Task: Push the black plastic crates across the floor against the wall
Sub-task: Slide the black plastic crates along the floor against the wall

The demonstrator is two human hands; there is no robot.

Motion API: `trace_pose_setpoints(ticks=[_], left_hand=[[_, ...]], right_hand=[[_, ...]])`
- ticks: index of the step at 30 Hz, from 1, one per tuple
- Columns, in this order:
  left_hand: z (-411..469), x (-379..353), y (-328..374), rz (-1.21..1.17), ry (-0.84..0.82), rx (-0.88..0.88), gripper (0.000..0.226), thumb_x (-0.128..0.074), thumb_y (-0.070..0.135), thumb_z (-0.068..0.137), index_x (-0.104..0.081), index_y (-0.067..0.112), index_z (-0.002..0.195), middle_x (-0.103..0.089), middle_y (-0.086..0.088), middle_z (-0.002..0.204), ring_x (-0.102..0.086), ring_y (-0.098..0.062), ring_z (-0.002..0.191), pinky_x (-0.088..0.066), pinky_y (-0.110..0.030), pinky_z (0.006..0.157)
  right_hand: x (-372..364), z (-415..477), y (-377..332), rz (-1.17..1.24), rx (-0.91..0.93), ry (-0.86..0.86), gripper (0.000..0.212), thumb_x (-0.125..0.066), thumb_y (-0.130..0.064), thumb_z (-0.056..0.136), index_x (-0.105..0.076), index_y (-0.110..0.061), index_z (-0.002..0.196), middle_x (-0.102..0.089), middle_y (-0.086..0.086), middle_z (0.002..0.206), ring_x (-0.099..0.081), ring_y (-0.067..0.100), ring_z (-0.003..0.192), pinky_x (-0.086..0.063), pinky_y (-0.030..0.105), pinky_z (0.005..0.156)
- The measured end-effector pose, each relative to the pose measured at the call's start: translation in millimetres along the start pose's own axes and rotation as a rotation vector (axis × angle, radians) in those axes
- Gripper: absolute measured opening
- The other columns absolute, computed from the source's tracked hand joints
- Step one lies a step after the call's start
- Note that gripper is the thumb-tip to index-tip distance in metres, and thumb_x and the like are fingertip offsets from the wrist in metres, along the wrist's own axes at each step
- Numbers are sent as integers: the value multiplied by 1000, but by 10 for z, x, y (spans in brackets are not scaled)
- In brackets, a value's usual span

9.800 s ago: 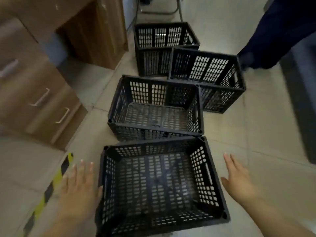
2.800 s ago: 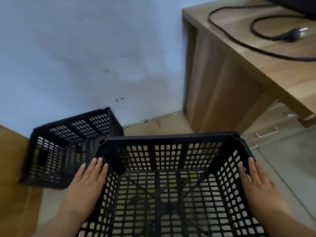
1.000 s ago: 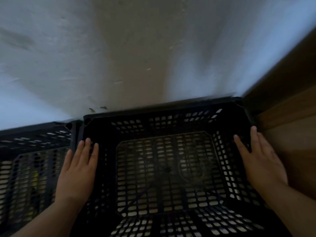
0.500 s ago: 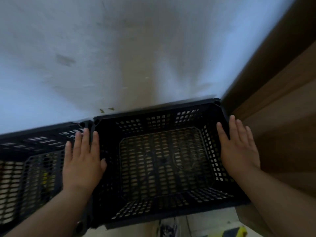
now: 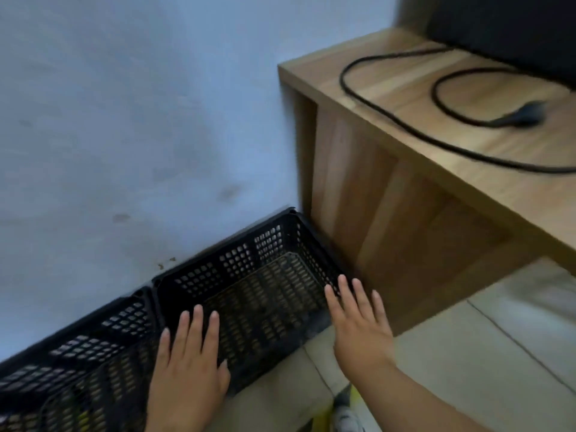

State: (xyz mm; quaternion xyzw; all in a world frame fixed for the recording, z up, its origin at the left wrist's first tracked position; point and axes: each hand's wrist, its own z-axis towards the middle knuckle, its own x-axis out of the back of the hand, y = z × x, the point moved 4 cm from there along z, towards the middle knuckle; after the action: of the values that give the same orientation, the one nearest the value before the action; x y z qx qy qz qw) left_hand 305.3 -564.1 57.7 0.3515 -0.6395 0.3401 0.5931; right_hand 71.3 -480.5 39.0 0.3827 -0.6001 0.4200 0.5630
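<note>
— Noting your crates first. Right crate (image 5: 249, 294): upright on the floor (image 5: 467, 369), far side against the wall (image 5: 124, 120), tucked into the corner beside the wooden desk (image 5: 389, 219). Left crate (image 5: 87, 350): side by side with it, corners touching, also along the wall.
— Agreed. Your left hand (image 5: 190, 369): flat, palm down, fingers straight and slightly spread, over the right crate's near-left corner. Contact with the rim: cannot tell.
— Your right hand (image 5: 358, 332): same shape, fingers straight and a little apart, at the crate's near-right corner, just beside the desk panel. Touching or hovering: cannot tell, the view is blurred.
— You grip nothing with either hand.
— On the desk top: a black cable (image 5: 511, 120) lies in loops, plug end loose on the wood.
</note>
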Motion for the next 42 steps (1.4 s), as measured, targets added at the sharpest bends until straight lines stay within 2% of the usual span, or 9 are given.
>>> trace_pose_setpoints(ticks=[3, 7, 11, 15, 20, 28, 33, 38, 42], left_hand=[[-343, 127, 589, -30, 11, -193, 84, -72, 43, 53, -49, 9, 126, -60, -18, 126, -36, -28, 122, 9, -35, 115], [-679, 242, 1603, -92, -61, -392, 77, -39, 51, 58, -47, 13, 124, -63, -16, 123, -38, -25, 119, 6, -33, 115], [-942, 453, 2830, -103, -63, -618, 76, -42, 54, 58, -44, 16, 124, -63, -14, 123, -37, -25, 120, 7, -33, 115], [-1120, 610, 4023, -104, -42, -804, 77, -45, 53, 63, -49, 15, 129, -55, -13, 133, -12, -24, 143, 1, -37, 116], [-1096, 649, 5615, -61, -47, -920, 77, -41, 49, 61, -41, 13, 130, -56, -16, 132, -35, -27, 127, 1, -37, 115], [-913, 469, 8339, 158, -51, -945, 73, -36, 46, 64, -62, 5, 119, -60, -21, 125, -57, -36, 115, 11, -32, 114], [-768, 402, 9416, 133, 1, -850, 71, -27, 47, 93, 5, 17, 148, 9, -8, 158, 11, -24, 145, 15, -41, 113], [-435, 206, 10261, 127, 64, -891, 72, -26, 49, 93, 9, 17, 148, 15, -6, 157, 17, -23, 144, 43, -32, 86], [-88, -30, 11071, 165, -10, -881, 72, -23, 49, 94, 15, 17, 146, 20, -7, 156, 20, -24, 143, 29, -40, 105]], right_hand=[[-4, -740, 396, 74, -120, -9, 91, -54, -11, 53, -30, -16, 141, -45, 9, 142, 13, 21, 144, 3, 44, 113], [400, -1605, 1253, -95, -306, 24, 87, -52, -7, 60, -31, -25, 142, -26, 9, 152, 30, 20, 137, 19, 43, 110], [661, -2441, 2396, -86, -546, -15, 90, -72, -9, 39, -55, -14, 127, -49, 10, 138, 3, 24, 144, 5, 43, 113], [1128, -3120, 3464, -111, -834, 130, 81, -45, -15, 82, 7, -22, 144, 16, 2, 151, 18, 18, 141, 40, 36, 92], [1289, -3921, 4809, -115, -1019, 116, 75, -31, -17, 88, 29, -24, 133, 36, -2, 138, 23, 22, 140, 36, 39, 89], [1364, -5002, 7097, -98, -1220, 25, 75, -28, -16, 88, 34, -25, 128, 39, -2, 137, 25, 23, 140, 36, 39, 90], [1282, -5252, 8091, -69, -1264, -78, 75, -28, -16, 89, 35, -25, 129, 41, -1, 136, 26, 23, 140, 24, 43, 108], [1151, -5264, 8954, -132, -1279, -135, 78, -31, -20, 89, 30, -26, 137, 28, 2, 153, 24, 24, 141, 39, 36, 87], [999, -5133, 9802, -107, -1304, -180, 79, -35, -26, 90, 31, -26, 135, 24, 3, 155, 23, 23, 141, 29, 40, 101]])
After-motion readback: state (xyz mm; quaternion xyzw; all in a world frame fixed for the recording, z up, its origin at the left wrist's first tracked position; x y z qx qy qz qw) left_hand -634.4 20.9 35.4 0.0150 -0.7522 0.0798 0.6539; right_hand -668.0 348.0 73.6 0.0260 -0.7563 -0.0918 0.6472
